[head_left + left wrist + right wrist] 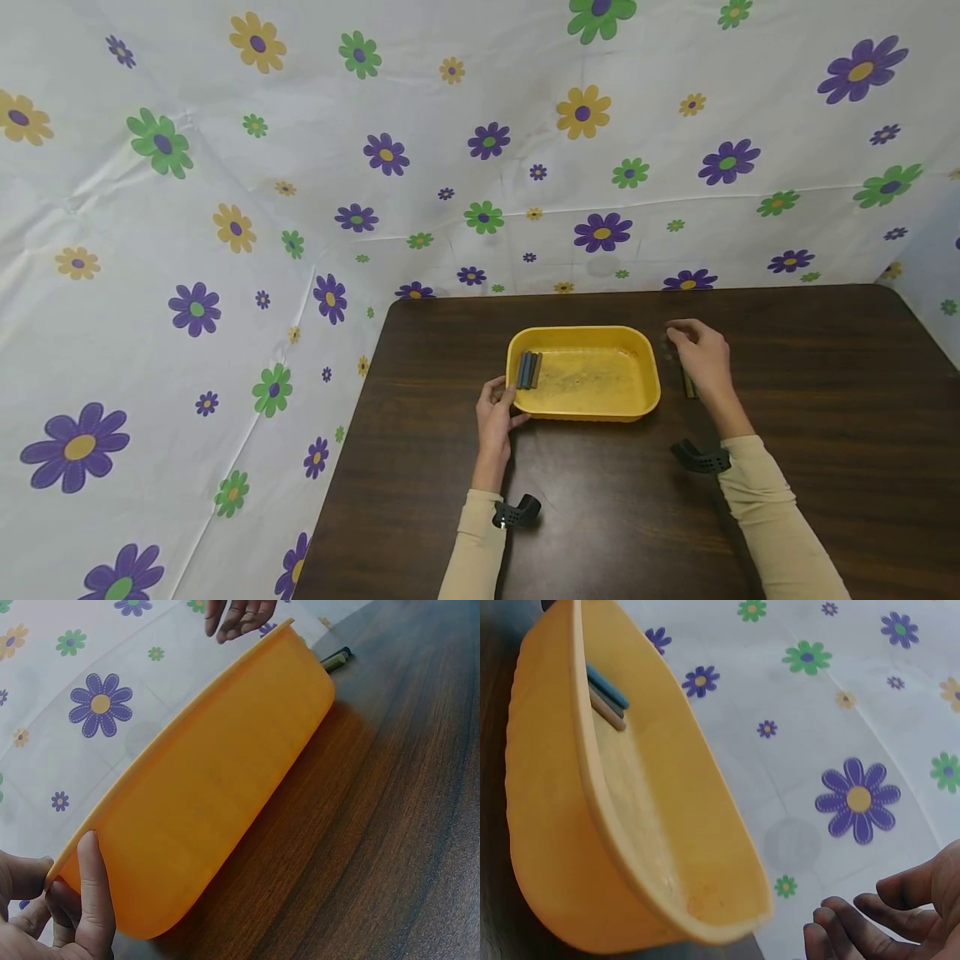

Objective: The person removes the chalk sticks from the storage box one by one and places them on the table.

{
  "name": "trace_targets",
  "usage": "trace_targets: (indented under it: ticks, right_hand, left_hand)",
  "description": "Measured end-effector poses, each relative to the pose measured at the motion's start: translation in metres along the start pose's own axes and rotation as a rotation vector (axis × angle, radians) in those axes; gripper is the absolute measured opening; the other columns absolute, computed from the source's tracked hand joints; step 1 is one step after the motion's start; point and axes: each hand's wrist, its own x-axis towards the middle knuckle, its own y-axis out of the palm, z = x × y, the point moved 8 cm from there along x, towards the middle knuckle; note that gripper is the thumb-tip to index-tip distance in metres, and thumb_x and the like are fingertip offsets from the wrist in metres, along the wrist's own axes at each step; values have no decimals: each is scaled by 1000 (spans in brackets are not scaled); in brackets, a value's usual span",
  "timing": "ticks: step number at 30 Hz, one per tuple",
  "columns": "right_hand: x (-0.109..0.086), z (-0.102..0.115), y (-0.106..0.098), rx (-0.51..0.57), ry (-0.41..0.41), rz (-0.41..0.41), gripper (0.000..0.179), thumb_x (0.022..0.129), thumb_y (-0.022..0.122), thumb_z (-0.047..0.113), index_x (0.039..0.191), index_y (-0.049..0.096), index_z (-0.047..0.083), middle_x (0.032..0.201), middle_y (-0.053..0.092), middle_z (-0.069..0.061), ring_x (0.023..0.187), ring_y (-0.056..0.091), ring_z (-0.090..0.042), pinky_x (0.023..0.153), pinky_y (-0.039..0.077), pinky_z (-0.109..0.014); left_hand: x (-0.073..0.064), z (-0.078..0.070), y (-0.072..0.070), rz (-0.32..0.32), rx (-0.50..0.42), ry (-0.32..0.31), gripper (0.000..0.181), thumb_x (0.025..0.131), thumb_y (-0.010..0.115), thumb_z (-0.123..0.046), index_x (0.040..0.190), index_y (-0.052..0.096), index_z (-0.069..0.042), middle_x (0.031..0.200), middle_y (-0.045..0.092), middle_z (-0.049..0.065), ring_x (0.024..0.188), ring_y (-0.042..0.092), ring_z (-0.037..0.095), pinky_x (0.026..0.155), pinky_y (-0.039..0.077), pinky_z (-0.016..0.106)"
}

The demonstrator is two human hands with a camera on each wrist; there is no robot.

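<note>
My left hand [493, 421] grips the front left corner of a yellow plastic tray [577, 415], its thumb at the rim and a finger along the outer wall. Inside the tray, against the left end, lie several short chalk-like sticks [529, 370], blue, dark and brown. To the tray's right, my right hand [703, 354] hovers with fingers loosely bent. The right wrist view shows its thumb and smudged fingertips [840, 915] apart, with nothing between them. Below that hand, on the table, lie olive and dark sticks [689, 385], partly hidden by it in the head view.
The dark wood-grain table [600, 517] ends at the back against a white flowered sheet [450, 183], which also hangs along the left side. A black wrist strap mount [517, 512] sits on the left arm, and another mount [699, 457] on the right arm.
</note>
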Motion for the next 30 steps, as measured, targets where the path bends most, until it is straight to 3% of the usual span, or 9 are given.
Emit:
trace_targets:
  ticks: [2, 5, 12, 21, 30]
  right_hand:
    - [-7, 14, 4, -59, -3, 9, 45, 101, 46, 34, 127, 56, -2, 109, 63, -23, 88, 64, -30, 75, 56, -37]
    - [-8, 16, 11, -66, 9, 14, 42, 102, 45, 31, 128, 56, -1, 110, 62, -23, 91, 62, -32, 79, 55, -39]
    - [1, 3, 30, 95, -32, 68, 39, 98, 55, 28, 124, 58, -1, 102, 65, -17, 87, 63, -24, 71, 57, -32]
    - [-12, 22, 45, -31, -57, 76, 36, 101, 49, 24, 123, 57, -3, 105, 64, -22, 93, 64, -30, 71, 58, -31]
    - [-16, 28, 59, -8, -86, 115, 34, 102, 48, 20, 122, 57, -5, 105, 65, -26, 95, 64, -36, 73, 57, -33]
  left_hand:
    - [0, 0, 0, -1, -5, -2, 31, 96, 58, -14, 126, 54, -5, 117, 52, 27, 99, 59, 45, 58, 57, 29]
    - [0, 1, 0, 1, -12, -2, 32, 96, 58, -14, 127, 54, -5, 117, 52, 28, 99, 59, 45, 58, 57, 29]
    - [0, -1, 0, 6, -7, 10, 33, 96, 58, -15, 127, 54, -4, 115, 52, 27, 98, 59, 45, 58, 57, 29]
    - [0, 1, 0, 7, -7, 12, 34, 97, 58, -17, 128, 53, -3, 115, 52, 27, 97, 60, 43, 58, 57, 28]
    - [2, 2, 0, 20, -29, -1, 38, 97, 57, -17, 131, 50, -1, 115, 50, 29, 99, 58, 47, 60, 58, 35]
